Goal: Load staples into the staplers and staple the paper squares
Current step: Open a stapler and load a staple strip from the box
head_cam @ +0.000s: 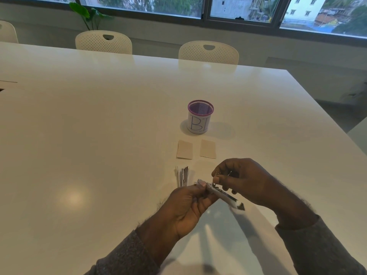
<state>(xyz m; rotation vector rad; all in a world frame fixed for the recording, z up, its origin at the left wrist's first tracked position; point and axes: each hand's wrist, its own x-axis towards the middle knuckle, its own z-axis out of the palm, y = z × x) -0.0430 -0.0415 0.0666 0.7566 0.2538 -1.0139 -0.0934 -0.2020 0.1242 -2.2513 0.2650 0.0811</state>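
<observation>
Two hands over worktop [99,135]. Left hand [190,207] grip pinching stapler [218,192]. Right hand [242,179] grip pinching staples [230,173].

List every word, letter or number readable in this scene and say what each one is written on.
"BI": handwritten in blue on the white paper label wrapped around the purple mesh cup; the label may run on round the side, out of sight.
No other text is readable: the silver metal stapler held in both hands is blurred, and the two beige paper squares look blank.
</observation>
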